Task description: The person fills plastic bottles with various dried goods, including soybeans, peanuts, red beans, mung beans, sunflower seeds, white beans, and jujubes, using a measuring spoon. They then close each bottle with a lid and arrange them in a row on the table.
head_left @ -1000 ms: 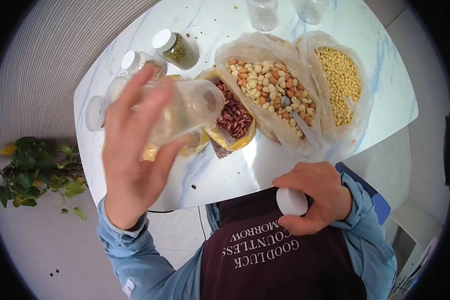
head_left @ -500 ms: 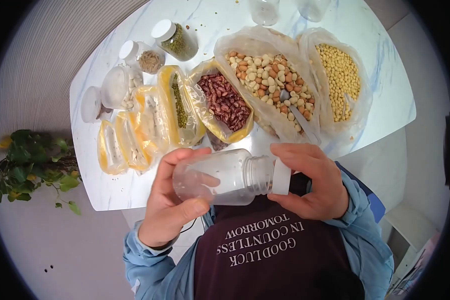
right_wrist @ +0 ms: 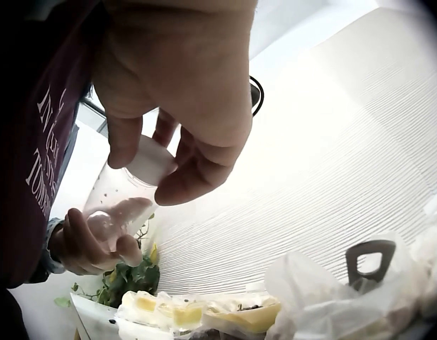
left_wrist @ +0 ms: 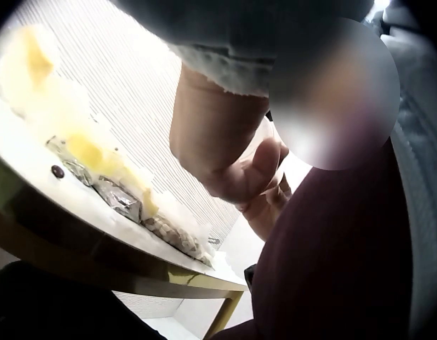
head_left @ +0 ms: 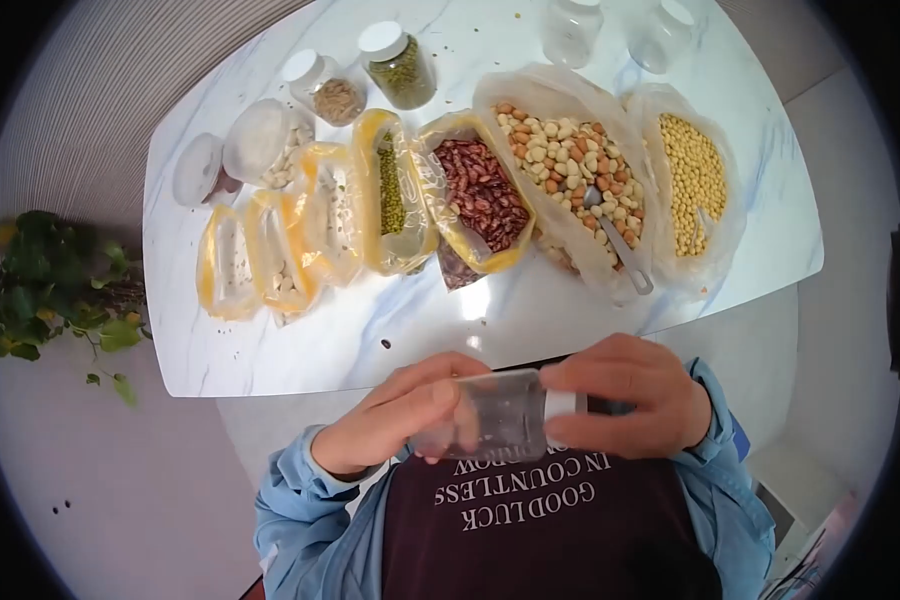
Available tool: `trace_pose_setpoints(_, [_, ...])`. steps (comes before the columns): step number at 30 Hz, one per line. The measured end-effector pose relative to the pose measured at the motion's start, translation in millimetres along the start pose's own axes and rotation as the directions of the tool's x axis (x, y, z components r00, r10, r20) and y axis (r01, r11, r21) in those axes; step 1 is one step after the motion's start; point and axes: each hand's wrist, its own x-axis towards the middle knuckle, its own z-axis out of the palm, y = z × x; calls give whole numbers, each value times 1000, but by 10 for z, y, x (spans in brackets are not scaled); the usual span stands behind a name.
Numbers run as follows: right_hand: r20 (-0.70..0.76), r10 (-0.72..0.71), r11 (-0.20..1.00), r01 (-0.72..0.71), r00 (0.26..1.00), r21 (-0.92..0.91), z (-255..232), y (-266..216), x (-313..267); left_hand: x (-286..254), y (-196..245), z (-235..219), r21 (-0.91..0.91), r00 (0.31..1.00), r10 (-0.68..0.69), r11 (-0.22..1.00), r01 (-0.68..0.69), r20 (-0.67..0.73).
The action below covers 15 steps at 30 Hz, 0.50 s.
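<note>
In front of the shirt, just off the table's near edge, my left hand grips the body of a clear plastic jar lying on its side. No filling shows through its wall. My right hand holds the white screw lid at the jar's mouth, thumb and fingers on its rim. From the right wrist, the lid caps the tilted jar, with the left hand around its lower part. The left wrist view shows that hand mostly from behind, hiding the jar.
Along the table stand open bags of red beans, peanuts with a spoon, soybeans and mung beans. Behind are a mung-bean jar, other filled jars and two clear jars. A plant hangs left.
My left hand came down from over the bags with the jar, turning it toward my right hand. The lid, earlier apart in my right hand, is now at the jar's mouth.
</note>
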Motion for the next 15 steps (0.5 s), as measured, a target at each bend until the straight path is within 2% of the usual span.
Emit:
trace_pose_setpoints(1, [34,-51,999,50,998,14,1,1,2,10,-13,17,33,999,-25,999,24,23])
trace_pose_setpoints(2, [4,-112,993,113,994,-22,59,-12,2,22,-54,33,10,998,-8,1000,7,58])
trace_pose_setpoints(5, [5,-149,989,149,989,16,64,-83,77,42,-138,-20,-197,974,-199,956,217,106])
trace_pose_setpoints(6, [16,-165,986,165,986,0,56,-99,96,44,-146,-37,-198,976,-185,959,205,112])
trace_pose_setpoints(8, [42,-102,993,105,994,-53,9,-92,86,50,-138,-63,-198,980,-156,964,178,123])
trace_pose_setpoints(9, [53,-69,994,73,996,-79,-7,-93,84,28,-105,-26,-121,996,-65,990,71,53])
trace_pose_setpoints(10, [73,123,986,-114,990,-126,-31,-152,109,-9,-39,50,-37,999,31,999,-32,-12])
trace_pose_setpoints(11, [83,311,940,-293,947,-176,-71,-257,145,-28,-7,98,53,989,133,990,-130,-70])
trace_pose_setpoints(12, [84,487,859,-459,869,-228,-91,-317,168,-26,-19,108,200,957,279,945,-259,-80])
trace_pose_setpoints(14, [13,457,885,-454,889,-109,-59,-256,106,-17,-35,120,477,836,548,745,-467,-37])
trace_pose_setpoints(15, [-24,444,894,-444,896,-51,-48,-219,86,3,-14,111,559,774,633,631,-539,32])
